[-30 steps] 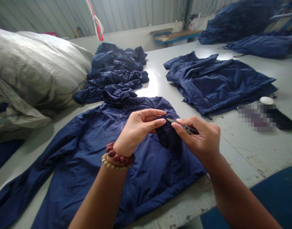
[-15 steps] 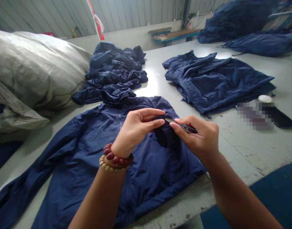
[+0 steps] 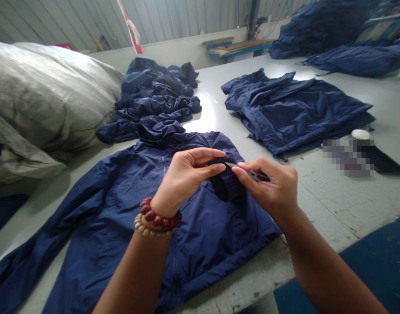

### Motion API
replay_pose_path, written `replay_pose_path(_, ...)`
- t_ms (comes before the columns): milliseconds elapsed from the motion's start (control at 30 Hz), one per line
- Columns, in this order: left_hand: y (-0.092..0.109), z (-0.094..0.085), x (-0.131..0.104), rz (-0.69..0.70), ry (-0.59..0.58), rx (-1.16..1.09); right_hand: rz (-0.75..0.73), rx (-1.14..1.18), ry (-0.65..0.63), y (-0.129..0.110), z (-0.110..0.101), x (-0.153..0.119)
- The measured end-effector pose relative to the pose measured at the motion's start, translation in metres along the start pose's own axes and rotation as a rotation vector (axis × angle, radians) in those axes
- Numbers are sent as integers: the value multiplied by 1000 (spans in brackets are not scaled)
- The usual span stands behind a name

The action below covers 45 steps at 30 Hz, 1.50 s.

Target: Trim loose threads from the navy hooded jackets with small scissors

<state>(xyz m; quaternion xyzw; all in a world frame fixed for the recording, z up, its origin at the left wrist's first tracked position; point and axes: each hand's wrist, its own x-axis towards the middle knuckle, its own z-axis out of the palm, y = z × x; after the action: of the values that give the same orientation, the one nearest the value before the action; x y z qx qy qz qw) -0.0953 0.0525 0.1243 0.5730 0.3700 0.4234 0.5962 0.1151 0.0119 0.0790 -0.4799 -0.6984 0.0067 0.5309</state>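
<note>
A navy blue jacket (image 3: 121, 218) lies spread flat on the pale worktable (image 3: 333, 205) in front of me. My left hand (image 3: 183, 176), with two bead bracelets at the wrist, pinches a raised fold of the jacket's cuff (image 3: 224, 185) between thumb and fingers. My right hand (image 3: 272, 187) grips a small metal thread snipper (image 3: 250, 173), its tip touching the pinched fold right beside my left fingertips.
A crumpled heap of navy jackets (image 3: 157, 96) lies behind the spread one. A flatter stack of jackets (image 3: 294, 111) sits at the right, more piles (image 3: 333, 30) at the far right. A big grey sack (image 3: 46, 96) fills the left. A dark phone (image 3: 381, 161) and white disc (image 3: 360, 134) lie right.
Both hands stay on the fold and snipper almost unmoved. The view has shifted very slightly, nothing else differs.
</note>
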Motion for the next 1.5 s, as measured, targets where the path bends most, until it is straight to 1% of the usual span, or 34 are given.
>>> replay_pose_path(167,0,-1,0,-14,-4,-16,4,17,18,-1,0,0)
replay_pose_path(400,2,-3,1,-33,5,-33,8,44,94,-2,0,0)
replay_pose_path(533,2,-4,0,-41,6,-42,26,52,103,-1,1,-1)
replay_pose_path(633,2,-5,1,-42,-7,-50,116,114,75,0,2,0)
replay_pose_path(700,1,-4,1,-43,-29,-49,180,204,32,0,2,1)
replay_pose_path(767,1,-3,1,-44,-60,-42,212,276,-14,-1,3,2)
replay_pose_path(867,1,-1,1,-37,-101,-24,219,283,-47,-2,4,2)
replay_pose_path(967,1,2,0,-31,-111,-16,195,253,-58,-1,5,2)
replay_pose_path(1067,1,2,-1,-52,-116,-1,161,252,-75,2,6,2)
replay_pose_path(1167,-1,2,-1,-79,-130,12,167,265,-92,2,7,1)
replay_pose_path(1333,-2,0,0,-81,-107,37,265,350,-22,0,8,0)
replay_pose_path(1500,0,-2,0,-86,-91,41,408,607,-20,11,11,1)
